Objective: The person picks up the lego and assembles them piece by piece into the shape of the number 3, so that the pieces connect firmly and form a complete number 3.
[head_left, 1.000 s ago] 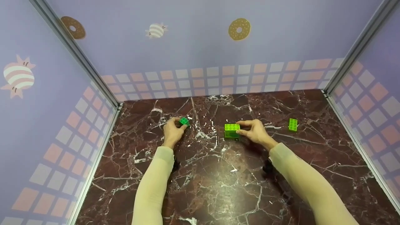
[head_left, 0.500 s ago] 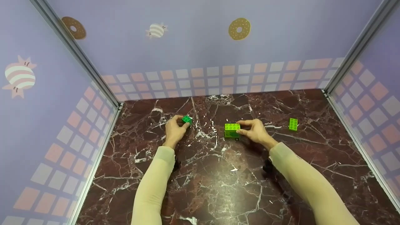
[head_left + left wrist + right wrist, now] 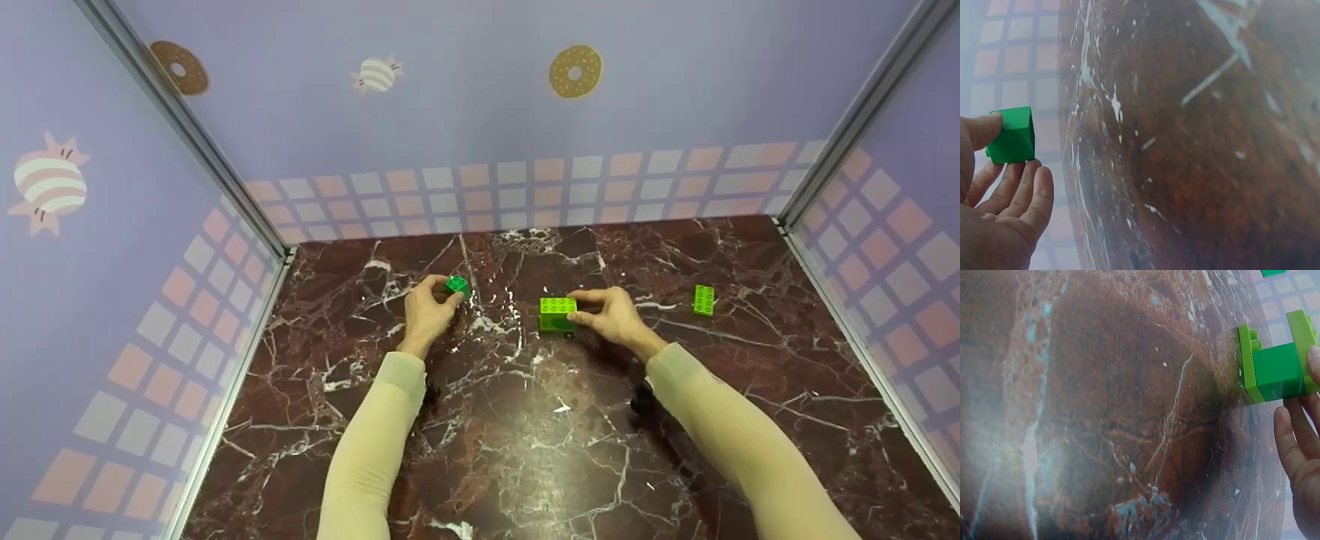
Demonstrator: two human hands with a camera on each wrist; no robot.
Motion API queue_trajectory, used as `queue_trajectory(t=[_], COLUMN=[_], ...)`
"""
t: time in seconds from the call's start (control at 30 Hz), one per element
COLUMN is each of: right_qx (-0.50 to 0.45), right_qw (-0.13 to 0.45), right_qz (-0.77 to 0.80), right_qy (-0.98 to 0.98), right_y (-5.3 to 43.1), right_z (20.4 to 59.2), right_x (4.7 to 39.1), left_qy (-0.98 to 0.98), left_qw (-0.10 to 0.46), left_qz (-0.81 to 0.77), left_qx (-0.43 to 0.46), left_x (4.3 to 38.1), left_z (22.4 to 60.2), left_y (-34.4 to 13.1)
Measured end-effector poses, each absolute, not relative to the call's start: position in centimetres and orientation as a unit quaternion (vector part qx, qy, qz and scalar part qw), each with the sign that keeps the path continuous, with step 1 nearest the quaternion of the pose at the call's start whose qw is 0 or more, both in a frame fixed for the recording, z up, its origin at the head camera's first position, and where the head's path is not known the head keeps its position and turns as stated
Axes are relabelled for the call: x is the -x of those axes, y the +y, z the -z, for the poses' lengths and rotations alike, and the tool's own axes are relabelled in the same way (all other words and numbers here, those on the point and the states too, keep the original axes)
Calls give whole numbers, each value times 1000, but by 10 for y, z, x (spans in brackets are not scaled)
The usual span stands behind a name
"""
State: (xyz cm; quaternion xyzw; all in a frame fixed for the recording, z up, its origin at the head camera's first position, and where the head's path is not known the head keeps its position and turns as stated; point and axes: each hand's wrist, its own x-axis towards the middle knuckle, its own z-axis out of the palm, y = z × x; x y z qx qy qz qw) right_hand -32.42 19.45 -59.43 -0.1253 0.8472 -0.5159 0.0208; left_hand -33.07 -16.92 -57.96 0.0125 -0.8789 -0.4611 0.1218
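My left hand (image 3: 430, 311) pinches a small dark green toy brick (image 3: 457, 286) between thumb and fingers. The left wrist view shows the brick (image 3: 1013, 136) with smooth sides and a hollow underside turned toward the table, clear of the surface. To its right, my right hand (image 3: 615, 319) grips one end of a brick stack (image 3: 556, 315). In the right wrist view the stack has a dark green brick (image 3: 1278, 371) between two lime green bricks, studs on both lime pieces. Part of the stack's right end is hidden behind my thumb and fingers.
A lime green studded brick (image 3: 703, 300) lies alone to the right of my right hand. Dark red marble-patterned table (image 3: 525, 450) spreads below, ringed by a patterned back wall (image 3: 480, 112) and two side walls with metal edge strips.
My left hand has moved a little to the right and away from me, carrying the small dark green brick closer to the stack. My right hand and the stack stay in place.
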Motion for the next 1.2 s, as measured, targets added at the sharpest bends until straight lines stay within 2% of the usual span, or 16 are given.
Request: queue_trajectory(t=[1.2], right_qx=[120], right_qw=[34], right_qz=[527], right_qy=[841], right_y=[195], right_z=[593], right_x=[323], left_qy=[-883], left_qw=[142], left_qz=[443], left_qx=[53], left_x=[328], left_z=[561], left_y=[-135])
